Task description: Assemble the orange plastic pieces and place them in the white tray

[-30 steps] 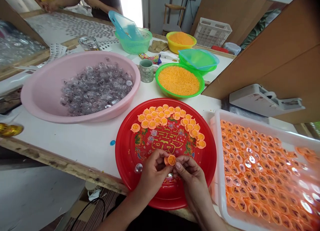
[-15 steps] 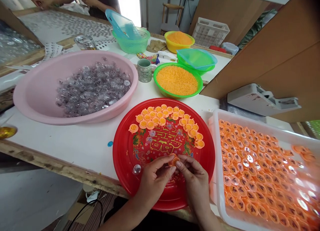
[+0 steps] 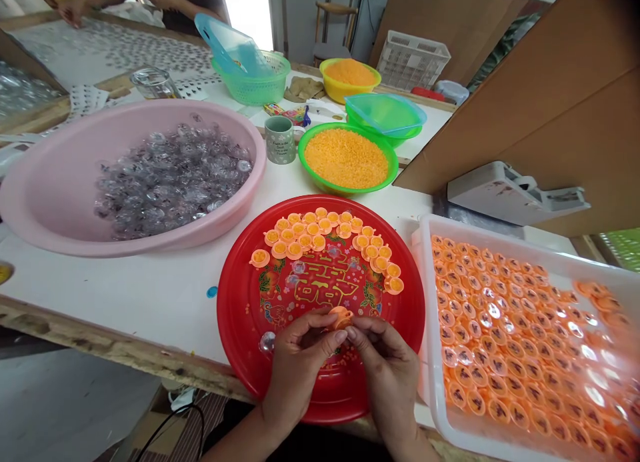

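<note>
Over the front half of a round red tray [image 3: 234, 315], my left hand [image 3: 299, 359] and my right hand [image 3: 389, 365] meet at the fingertips. Both pinch one small orange plastic toy teacup [image 3: 342, 317], partly covered by the fingers. Several similar orange toy teacups [image 3: 295, 250], filled with yellow-orange bits, curve along the far side of the tray. A clear plastic dome [image 3: 267, 342] lies beside my left hand, and a few more clear pieces [image 3: 299, 267] rest on the tray's printed pattern.
At left stands a pink basin [image 3: 50, 182] of clear plastic pieces. A green bowl [image 3: 306, 163] of orange granules and a mug [image 3: 281, 142] are behind the tray. On the right, a white bin [image 3: 431, 382] holds many lidded orange pieces. A co-worker's hand [image 3: 75, 12] shows far left.
The toy teacup has tilted between my fingertips, and my hands have shifted a little. The whole view has swung slightly, so everything sits further left.
</note>
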`<state>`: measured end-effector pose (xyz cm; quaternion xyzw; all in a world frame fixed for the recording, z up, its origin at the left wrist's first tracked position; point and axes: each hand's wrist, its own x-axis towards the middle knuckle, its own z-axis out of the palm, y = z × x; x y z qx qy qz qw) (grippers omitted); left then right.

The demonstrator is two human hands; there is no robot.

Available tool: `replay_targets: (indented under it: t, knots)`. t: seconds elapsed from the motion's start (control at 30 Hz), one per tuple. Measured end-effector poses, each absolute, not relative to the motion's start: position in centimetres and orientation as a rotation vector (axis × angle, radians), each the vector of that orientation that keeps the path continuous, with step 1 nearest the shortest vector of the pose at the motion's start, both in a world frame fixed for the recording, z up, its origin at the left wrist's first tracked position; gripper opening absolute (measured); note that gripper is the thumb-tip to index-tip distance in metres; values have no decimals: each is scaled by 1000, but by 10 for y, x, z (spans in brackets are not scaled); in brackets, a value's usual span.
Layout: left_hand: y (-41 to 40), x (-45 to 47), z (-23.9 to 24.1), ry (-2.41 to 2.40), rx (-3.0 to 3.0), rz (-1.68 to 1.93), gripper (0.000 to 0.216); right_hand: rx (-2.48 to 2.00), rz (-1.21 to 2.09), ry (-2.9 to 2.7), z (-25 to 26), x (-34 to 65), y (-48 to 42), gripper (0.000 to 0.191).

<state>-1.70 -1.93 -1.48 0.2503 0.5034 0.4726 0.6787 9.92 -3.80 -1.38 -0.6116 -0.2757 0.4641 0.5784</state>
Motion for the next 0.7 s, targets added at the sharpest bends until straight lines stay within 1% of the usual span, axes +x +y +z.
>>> replay_targets:
  t: [0.27, 0.33, 0.4, 0.47, 0.53, 0.6, 0.7]
  knots:
    - [-16, -22, -10, 1146, 764, 1036, 12, -1426, 1215, -558, -13, 102, -38, 19]
    - [-14, -23, -8, 1140, 793, 1012, 11, -1407, 1250, -561, -15, 102, -37, 23]
    - [-11, -25, -7, 1113, 781, 980, 15, -1419, 1246, -599, -16, 103, -35, 31]
    - [-9, -26, -8, 1073, 730, 953, 26, -1460, 1194, -742, -15, 104, -32, 35]
    - [-8, -27, -12, 1086, 698, 924, 32, -1494, 1114, -925, -12, 104, -29, 27]
    - [-9, -28, -16, 1158, 698, 877, 33, -1502, 1027, -1041, -8, 102, -30, 18]
    - [-6, -30, -30, 1238, 691, 782, 46, -1503, 855, -1135, -9, 97, -33, 18]
